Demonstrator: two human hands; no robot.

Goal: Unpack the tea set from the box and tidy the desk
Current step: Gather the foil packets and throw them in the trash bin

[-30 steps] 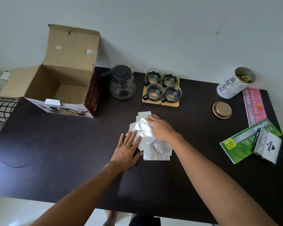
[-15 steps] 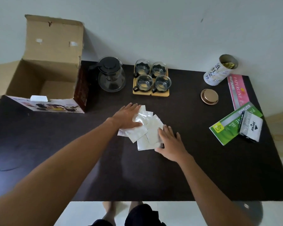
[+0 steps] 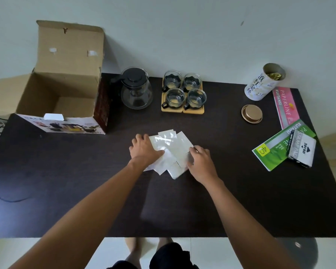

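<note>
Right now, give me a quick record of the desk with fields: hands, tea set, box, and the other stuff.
left hand: flat on the plastic bags
right hand: at the bags' right edge
teapot: upright, beside the box
cups: four, on wooden coasters
box: open, far left
tin: open, lid beside it
stationery packs: right edge

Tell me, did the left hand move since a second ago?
Yes. The left hand went from the pile's near edge to its left side, closer to the box.
</note>
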